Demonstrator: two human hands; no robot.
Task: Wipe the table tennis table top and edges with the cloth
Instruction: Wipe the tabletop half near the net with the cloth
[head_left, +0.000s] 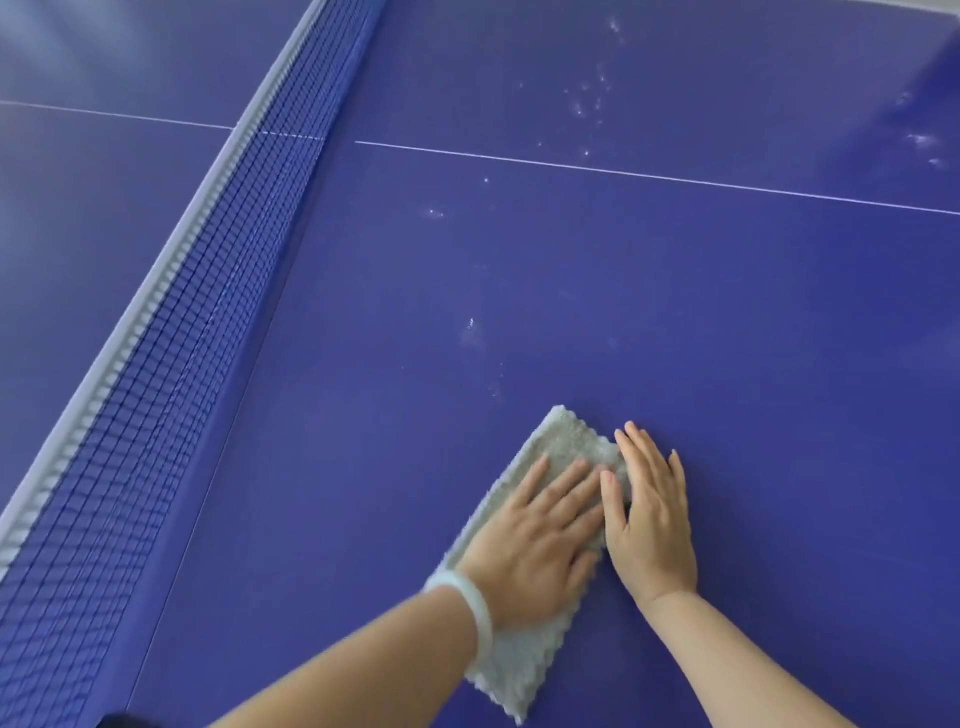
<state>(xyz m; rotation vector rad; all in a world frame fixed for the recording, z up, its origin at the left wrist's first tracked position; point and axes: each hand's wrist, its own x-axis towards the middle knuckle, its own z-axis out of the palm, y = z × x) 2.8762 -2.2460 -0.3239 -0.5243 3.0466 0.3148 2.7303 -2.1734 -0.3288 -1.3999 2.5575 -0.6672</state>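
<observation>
A fluffy grey scallop-edged cloth is pressed onto the smooth blue table top, right of the mesh net, by the flattened left hand; the right hand is laid flat against its edge.

The cloth was a pale grey, nubby rectangle with scalloped edges. It lay flat on the near part of the table, its far end angled slightly right. The table top was deep blue and matte. A thin white line crossed it from left to right, and whitish dusty specks were scattered beyond the cloth.
</observation>
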